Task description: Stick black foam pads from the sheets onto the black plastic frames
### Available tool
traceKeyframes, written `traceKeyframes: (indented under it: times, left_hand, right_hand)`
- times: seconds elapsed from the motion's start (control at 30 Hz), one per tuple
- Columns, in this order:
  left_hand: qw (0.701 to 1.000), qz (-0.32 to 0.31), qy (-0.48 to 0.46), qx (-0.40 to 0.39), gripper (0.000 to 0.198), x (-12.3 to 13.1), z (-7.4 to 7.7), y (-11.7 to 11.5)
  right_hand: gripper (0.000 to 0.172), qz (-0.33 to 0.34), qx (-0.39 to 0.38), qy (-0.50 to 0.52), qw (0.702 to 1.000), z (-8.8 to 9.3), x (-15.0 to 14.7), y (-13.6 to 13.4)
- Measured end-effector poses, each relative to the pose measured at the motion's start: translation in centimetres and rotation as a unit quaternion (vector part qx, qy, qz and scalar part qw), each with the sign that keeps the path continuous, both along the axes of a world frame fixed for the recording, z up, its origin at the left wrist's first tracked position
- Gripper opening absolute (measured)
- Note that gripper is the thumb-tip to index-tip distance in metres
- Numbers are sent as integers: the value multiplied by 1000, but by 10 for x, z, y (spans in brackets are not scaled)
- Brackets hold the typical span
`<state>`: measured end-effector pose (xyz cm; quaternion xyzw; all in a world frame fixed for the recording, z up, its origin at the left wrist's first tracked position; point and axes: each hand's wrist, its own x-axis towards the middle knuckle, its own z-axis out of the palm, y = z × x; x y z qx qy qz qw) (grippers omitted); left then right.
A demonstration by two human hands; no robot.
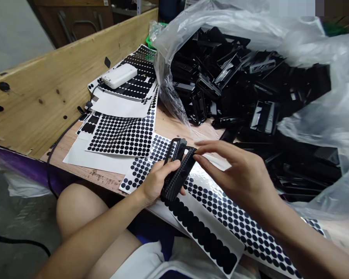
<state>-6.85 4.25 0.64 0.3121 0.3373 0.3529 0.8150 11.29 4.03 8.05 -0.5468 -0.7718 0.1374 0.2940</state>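
My left hand (156,180) is wrapped round a black plastic part (177,170) with a carbon-weave pattern, held tilted over the table's near edge. My right hand (238,174) reaches in from the right, its thumb and forefinger pinched at the part's upper end; whether a sticker sits between them is too small to tell. Under both hands lies a sheet of black round stickers (235,224), and a strip of larger black dots (203,236) hangs over the edge.
A clear plastic bag (322,58) full of black plastic parts (238,85) fills the right side. More sticker sheets (125,133) lie at left, with a white power bank (119,75) and its cable on them. A wooden board (46,89) walls the left.
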Motion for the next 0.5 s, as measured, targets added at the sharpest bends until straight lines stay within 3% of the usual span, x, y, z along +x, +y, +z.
traceKeyframes:
  times: [0.07, 0.13, 0.2, 0.27, 0.33, 0.4, 0.5]
  left_hand:
    - [1000, 2, 5, 0, 48, 0, 0, 0]
    - [1000, 11, 13, 0, 48, 0, 1, 0]
    - [999, 22, 22, 6, 48, 0, 2, 0]
    - [999, 25, 30, 16, 50, 1, 3, -1]
    - [999, 18, 37, 31, 52, 0, 5, -1]
    - [998, 11, 44, 46, 51, -1, 7, -1]
    - [997, 14, 51, 53, 49, -2, 8, 0]
  right_hand:
    - [17, -26, 77, -14, 997, -5, -1, -1]
    - [37, -38, 83, 1, 996, -10, -3, -1]
    - [52, -6, -13, 58, 998, -15, -4, 0]
    - [49, 34, -125, 136, 982, -19, -3, 4]
    - [44, 54, -180, 183, 965, -23, 2, 11]
    - [42, 10, -165, 137, 977, -25, 14, 23]
    - [42, -159, -81, -2, 984, -30, 42, 45]
